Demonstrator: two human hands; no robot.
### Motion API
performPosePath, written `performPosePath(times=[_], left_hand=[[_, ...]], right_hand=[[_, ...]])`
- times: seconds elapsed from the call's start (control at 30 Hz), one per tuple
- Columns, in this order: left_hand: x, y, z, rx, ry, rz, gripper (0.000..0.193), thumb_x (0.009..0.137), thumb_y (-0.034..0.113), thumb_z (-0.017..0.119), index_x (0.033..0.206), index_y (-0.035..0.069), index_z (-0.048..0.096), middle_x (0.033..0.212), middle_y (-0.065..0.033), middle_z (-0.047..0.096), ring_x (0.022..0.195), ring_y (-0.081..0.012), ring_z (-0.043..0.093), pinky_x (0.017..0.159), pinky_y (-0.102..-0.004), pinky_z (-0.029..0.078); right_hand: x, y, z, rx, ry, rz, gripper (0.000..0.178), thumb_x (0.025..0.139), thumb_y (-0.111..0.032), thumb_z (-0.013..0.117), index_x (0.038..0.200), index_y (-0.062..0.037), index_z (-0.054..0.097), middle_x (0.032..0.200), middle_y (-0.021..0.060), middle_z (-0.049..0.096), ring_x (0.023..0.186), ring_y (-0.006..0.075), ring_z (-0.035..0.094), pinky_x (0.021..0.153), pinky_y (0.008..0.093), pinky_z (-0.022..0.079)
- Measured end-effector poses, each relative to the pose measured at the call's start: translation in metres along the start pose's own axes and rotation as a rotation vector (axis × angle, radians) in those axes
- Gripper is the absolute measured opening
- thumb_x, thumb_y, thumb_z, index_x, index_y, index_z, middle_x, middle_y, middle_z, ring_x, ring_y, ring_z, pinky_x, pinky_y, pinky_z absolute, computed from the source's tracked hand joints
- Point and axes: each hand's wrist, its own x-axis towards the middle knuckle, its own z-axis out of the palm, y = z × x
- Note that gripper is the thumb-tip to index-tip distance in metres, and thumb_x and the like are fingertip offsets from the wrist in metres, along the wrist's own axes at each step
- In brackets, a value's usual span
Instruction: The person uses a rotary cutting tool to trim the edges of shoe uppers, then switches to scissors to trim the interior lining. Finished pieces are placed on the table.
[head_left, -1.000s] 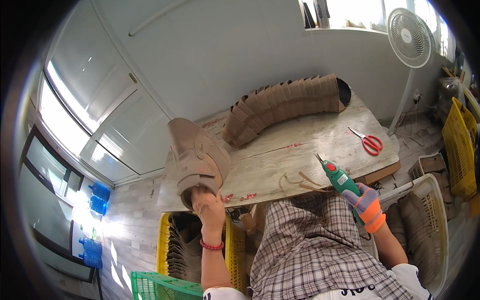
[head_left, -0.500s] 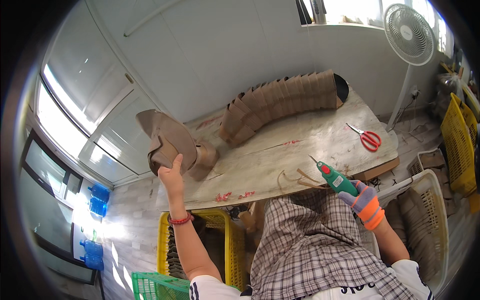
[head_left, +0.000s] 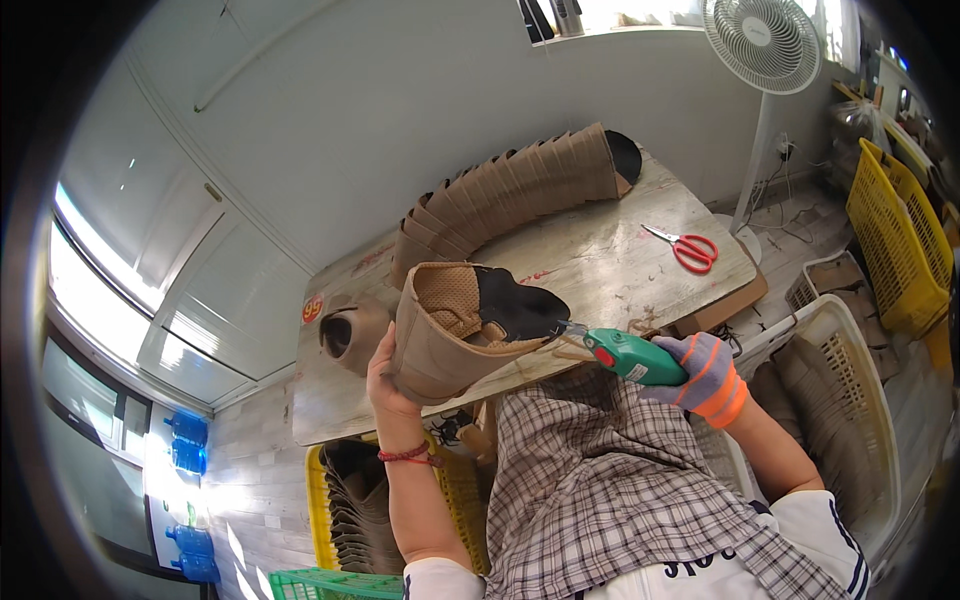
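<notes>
The left forearm (head_left: 428, 515) reaches forward almost upright in view, its wrist nearly in line, and the bare left hand (head_left: 391, 388) is curled in a supporting hold, its fingers partly hidden. The right forearm (head_left: 775, 455) slants forward and inward from a bent elbow, and the gloved right hand (head_left: 700, 378) is wrapped in a closed grip. Both hands sit at about the same level, apart from each other

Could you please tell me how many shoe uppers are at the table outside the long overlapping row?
2 visible: a held upper in the left hand, and a separate upper on the left part of the table. Others could be hidden behind them.
</notes>
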Motion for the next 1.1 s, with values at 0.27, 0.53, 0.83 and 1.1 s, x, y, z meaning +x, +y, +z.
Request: performPosePath(times=[0.27, 0.53, 0.83, 1.1], left_hand=[[0.017, -0.034, -0.018, -0.104, 0.04, -0.054, 0.034, 0.102, 0.018, 0.043, 0.124, -0.003, 0.057, 0.12, -0.0192, 0.064, 0.11, -0.0326, 0.062, 0.096, -0.0465, 0.05], [0.024, -0.051, -0.028, -0.15, -0.004, -0.1, 0.033, 0.101, 0.018, 0.045, 0.123, -0.004, 0.057, 0.121, -0.0206, 0.063, 0.11, -0.0328, 0.062, 0.096, -0.0475, 0.051], [0.02, -0.07, -0.012, -0.014, 0.114, 0.038, 0.035, 0.1, 0.02, 0.051, 0.125, -0.003, 0.055, 0.126, -0.018, 0.061, 0.113, -0.0314, 0.06, 0.098, -0.0462, 0.049], [0.011, -0.062, -0.006, 0.158, 0.099, 0.118, 0.037, 0.102, 0.021, 0.046, 0.13, -0.002, 0.052, 0.13, -0.0166, 0.059, 0.117, -0.0307, 0.058, 0.101, -0.0463, 0.047]], right_hand=[[-0.016, 0.011, -0.007, -0.099, 0.085, -0.073, 0.059, 0.055, -0.043, 0.088, 0.1, -0.0081, 0.07, 0.069, 0.0093, 0.061, 0.06, 0.0289, 0.057, 0.056, 0.0369, 0.047], [-0.004, -0.014, -0.008, 0.003, 0.057, -0.125, 0.058, 0.059, -0.043, 0.086, 0.102, -0.0083, 0.07, 0.07, 0.0092, 0.062, 0.061, 0.0294, 0.058, 0.057, 0.0366, 0.047], [0.012, -0.033, 0.008, 0.181, -0.033, 0.0, 0.055, 0.064, -0.045, 0.085, 0.104, -0.0094, 0.071, 0.069, 0.0105, 0.064, 0.059, 0.0276, 0.061, 0.058, 0.0332, 0.05], [0.017, -0.032, 0.004, 0.384, -0.044, 0.175, 0.051, 0.069, -0.036, 0.084, 0.107, -0.0046, 0.069, 0.077, 0.0134, 0.069, 0.065, 0.0257, 0.067, 0.063, 0.0303, 0.053]])
